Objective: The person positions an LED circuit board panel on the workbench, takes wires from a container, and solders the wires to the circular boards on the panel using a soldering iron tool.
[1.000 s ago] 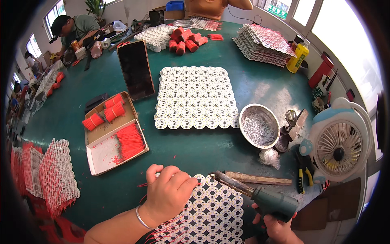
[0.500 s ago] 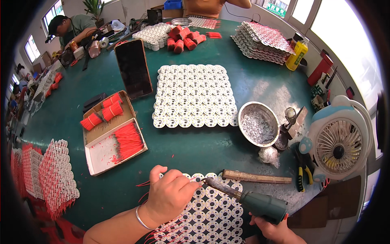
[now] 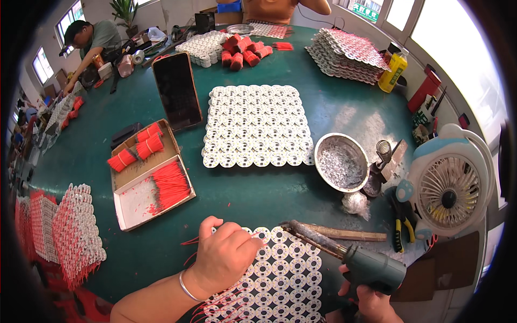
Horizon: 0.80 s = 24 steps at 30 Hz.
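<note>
A sheet of round white circuit boards (image 3: 291, 274) lies at the table's near edge, with red wires (image 3: 218, 306) along its left side. My left hand (image 3: 223, 258) is closed over the sheet's upper left part, thumb and fingertips pinched together. Red wire ends stick out on the left of that hand; its fingertips hide the exact grip. My right hand (image 3: 371, 302) is wrapped round the dark green handle of a soldering iron (image 3: 374, 269). The iron's tip is raised off the boards, beside a flat wooden strip (image 3: 344, 233).
A second board sheet (image 3: 258, 126) lies mid-table. Left of it are a phone (image 3: 176, 89) and a box of red wires (image 3: 129, 207). To the right stand a metal bowl of silvery bits (image 3: 342, 164), pliers (image 3: 401, 223) and a fan (image 3: 449, 188). Other people sit beyond.
My right hand has drawn the soldering iron to the right, away from my left fingertips. My left hand has hardly moved. The person at far left has stretched an arm out.
</note>
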Available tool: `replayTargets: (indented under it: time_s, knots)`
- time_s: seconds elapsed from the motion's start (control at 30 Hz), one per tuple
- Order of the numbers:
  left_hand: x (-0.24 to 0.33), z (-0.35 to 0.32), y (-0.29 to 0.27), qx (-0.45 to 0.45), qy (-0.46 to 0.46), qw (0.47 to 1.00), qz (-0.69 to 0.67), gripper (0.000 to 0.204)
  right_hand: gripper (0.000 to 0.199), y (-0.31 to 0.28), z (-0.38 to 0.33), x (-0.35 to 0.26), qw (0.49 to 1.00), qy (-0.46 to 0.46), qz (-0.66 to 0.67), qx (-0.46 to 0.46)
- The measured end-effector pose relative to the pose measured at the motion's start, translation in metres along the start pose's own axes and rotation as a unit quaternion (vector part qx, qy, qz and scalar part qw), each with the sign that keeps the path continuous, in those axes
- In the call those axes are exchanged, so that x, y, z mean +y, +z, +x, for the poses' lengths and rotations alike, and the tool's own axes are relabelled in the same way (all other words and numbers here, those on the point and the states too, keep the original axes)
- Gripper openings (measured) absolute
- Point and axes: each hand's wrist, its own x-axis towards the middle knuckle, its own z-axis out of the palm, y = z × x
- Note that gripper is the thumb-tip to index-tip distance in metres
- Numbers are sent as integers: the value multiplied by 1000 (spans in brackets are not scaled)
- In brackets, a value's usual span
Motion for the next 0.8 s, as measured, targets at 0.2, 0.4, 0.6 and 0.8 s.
replayTargets:
  time_s: [0.2, 0.4, 0.6, 0.8]
  knots:
    - [9, 4, -17, -1, -22, 1000, -19, 16, 56, -5, -8, 8, 998, 2, -45, -34]
    - [10, -14, -13, -7, -38, 999, -16, 19, 22, 16, -12, -6, 997, 48, -54, -5]
    - [10, -15, -6, 13, -47, 998, -38, 21, 17, 18, -12, -6, 991, 45, -122, -12]
    - [9, -14, -8, 8, -57, 996, -61, 18, 13, 22, -7, -6, 992, -7, -128, -16]
